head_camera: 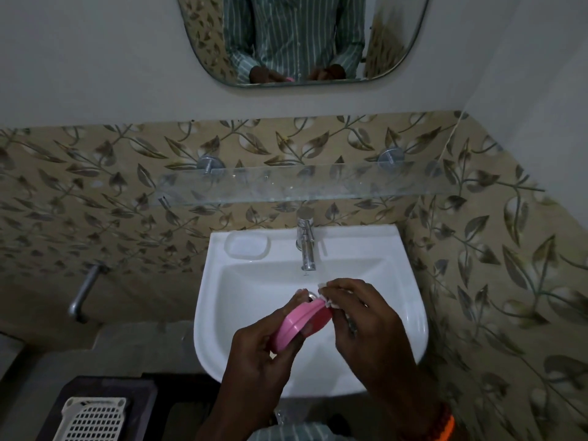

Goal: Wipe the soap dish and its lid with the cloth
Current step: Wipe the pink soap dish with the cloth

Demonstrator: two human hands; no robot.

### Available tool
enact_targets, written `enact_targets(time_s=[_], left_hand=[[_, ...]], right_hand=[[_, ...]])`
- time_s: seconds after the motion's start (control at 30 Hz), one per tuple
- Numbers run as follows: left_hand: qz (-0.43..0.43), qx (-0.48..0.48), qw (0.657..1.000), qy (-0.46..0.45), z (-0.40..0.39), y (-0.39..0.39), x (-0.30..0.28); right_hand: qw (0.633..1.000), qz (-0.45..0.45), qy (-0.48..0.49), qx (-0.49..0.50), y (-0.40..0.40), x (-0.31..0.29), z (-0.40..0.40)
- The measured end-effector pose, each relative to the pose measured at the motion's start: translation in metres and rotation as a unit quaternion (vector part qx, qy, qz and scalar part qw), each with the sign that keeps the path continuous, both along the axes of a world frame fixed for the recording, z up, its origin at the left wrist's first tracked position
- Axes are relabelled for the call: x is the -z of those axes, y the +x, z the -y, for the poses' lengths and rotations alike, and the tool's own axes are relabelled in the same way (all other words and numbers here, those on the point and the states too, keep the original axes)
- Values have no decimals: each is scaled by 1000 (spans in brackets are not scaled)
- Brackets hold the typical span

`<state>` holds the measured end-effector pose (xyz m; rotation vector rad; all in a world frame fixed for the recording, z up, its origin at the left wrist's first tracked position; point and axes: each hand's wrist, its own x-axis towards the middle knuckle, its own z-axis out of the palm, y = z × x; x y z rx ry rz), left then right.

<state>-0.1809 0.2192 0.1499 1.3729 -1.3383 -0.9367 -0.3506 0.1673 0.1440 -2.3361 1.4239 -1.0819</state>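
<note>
A pink oval soap dish (297, 323) is held tilted over the white basin, gripped from below and the left by my left hand (264, 351). My right hand (359, 319) is closed on a small white cloth (326, 299), pressed against the dish's upper right edge. Most of the cloth is hidden inside my fingers. I cannot tell whether the pink piece is the dish, its lid, or both together.
The white wash basin (229, 313) has a chrome tap (306, 246) at the back and a moulded soap recess (246, 246). A glass shelf (302, 183) and a mirror (302, 39) hang above. A white perforated basket (94, 418) sits at lower left.
</note>
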Motion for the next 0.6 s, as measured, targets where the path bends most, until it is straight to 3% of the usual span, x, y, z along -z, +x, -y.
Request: enact_targets(time_s=[0.07,0.13,0.2,0.27,0.47,0.53,0.6], left_hand=[[9,1,998,66,3,0,-2],[9,63,980,189,8,2,-3],[-80,126,945,291,12,2,-6],[-105,138,940,293,15,3,-7],[27,123,945,302,17,13,-6],[-18,156,952,261,17,10,-9],[-63,167,959,220,17,6,-14]], right_hand=[[998,-44,-32,-25,-6,-2,3],[993,-93,-60,-44,-6,-10,1],[989,-118,-64,-63,-3,-16,-4],[990,-106,-38,-81,2,-19,-10],[993,79,39,-76,-4,-43,-19],[990,52,31,-126,0,-44,-28],[979,-40,-4,-198,5,-30,-36]])
